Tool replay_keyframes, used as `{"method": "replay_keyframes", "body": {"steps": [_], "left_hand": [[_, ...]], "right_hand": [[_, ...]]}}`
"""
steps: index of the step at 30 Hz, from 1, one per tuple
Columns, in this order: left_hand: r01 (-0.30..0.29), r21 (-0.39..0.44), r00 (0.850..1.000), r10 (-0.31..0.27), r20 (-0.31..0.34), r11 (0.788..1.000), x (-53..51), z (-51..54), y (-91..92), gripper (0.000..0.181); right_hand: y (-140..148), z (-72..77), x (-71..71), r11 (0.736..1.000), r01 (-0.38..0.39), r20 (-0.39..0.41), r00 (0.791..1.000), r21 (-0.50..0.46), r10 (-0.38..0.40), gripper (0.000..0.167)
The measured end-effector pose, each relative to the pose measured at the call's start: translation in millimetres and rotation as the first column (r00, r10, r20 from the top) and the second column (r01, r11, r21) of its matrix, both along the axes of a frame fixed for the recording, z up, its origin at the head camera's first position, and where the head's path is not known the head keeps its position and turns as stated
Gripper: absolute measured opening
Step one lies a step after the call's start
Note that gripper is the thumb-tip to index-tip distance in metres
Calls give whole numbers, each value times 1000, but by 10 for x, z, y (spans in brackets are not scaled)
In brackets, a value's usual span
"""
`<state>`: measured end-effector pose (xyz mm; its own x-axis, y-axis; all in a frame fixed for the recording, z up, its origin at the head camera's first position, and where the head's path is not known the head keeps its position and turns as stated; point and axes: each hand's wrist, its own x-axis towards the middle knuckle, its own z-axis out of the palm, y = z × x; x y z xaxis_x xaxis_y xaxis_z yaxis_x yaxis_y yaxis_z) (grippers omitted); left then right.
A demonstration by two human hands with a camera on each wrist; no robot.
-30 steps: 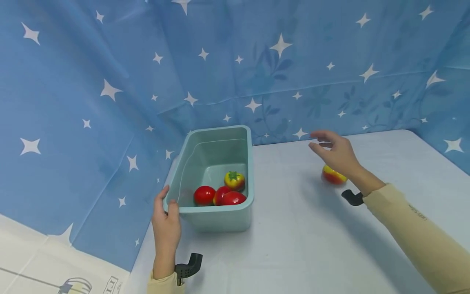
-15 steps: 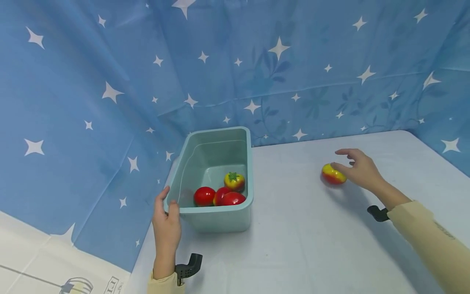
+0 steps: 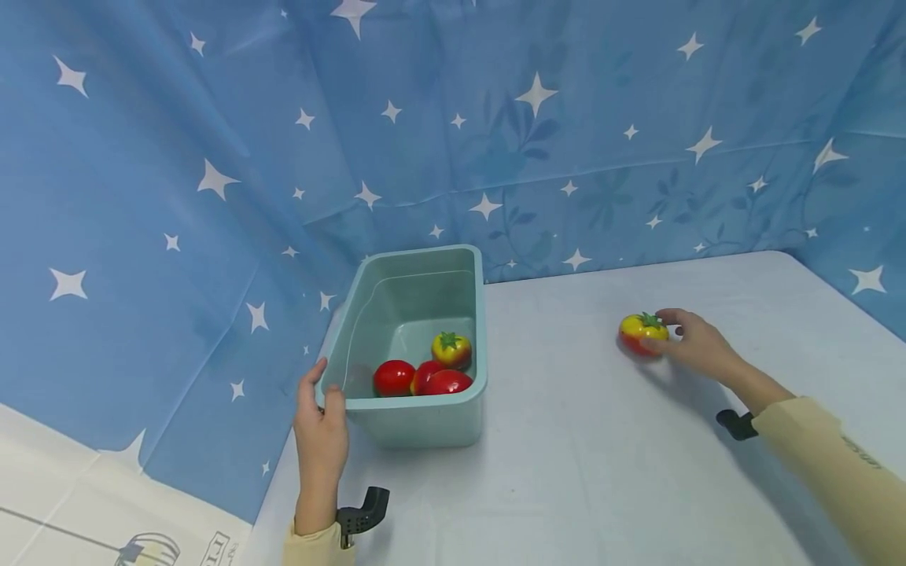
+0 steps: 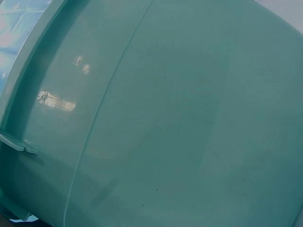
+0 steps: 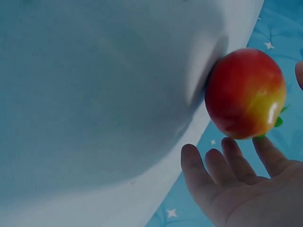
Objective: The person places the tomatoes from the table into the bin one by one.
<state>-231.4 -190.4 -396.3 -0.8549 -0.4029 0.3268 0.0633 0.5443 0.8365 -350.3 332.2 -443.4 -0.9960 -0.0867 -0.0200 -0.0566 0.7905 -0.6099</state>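
My left hand (image 3: 322,432) grips the near left corner of a pale green plastic bin (image 3: 414,404), its thumb over the rim. The left wrist view shows only the bin's outer wall (image 4: 165,118). A red-and-yellow toy tomato (image 3: 640,336) with green leaves on top rests on the table at the right. My right hand (image 3: 697,346) is at its right side, thumb in front and a finger behind. In the right wrist view, fingertips of the right hand (image 5: 246,184) touch or nearly touch the tomato (image 5: 246,94), while the thumb stands apart from it.
Inside the bin are a yellow-and-red toy tomato (image 3: 451,350) and several glossy red ones, including a round red toy (image 3: 394,377). A white-covered table (image 3: 566,440) lies beneath. Blue starry cloth (image 3: 425,141) hangs along its back and left sides.
My right hand has moved right and down from above the table to the toy tomato. The tomato has turned so that its green leaves show. My left hand stays on the bin.
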Motion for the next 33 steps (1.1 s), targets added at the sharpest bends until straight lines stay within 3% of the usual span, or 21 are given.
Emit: {"method": "replay_keyframes", "body": {"steps": [9, 17, 33], "left_hand": [[0, 1, 1000, 0, 3, 1000, -7, 2, 5, 48], [-1, -6, 1000, 1, 17, 1000, -3, 1, -5, 48], [0, -14, 1000, 0, 0, 1000, -16, -10, -5, 48]], "right_hand": [[-28, -100, -89, 999, 11, 46, 999, -33, -10, 91], [-83, -84, -148, 999, 10, 42, 999, -36, -8, 89], [-628, 289, -142, 981, -53, -129, 991, -189, 28, 74]]}}
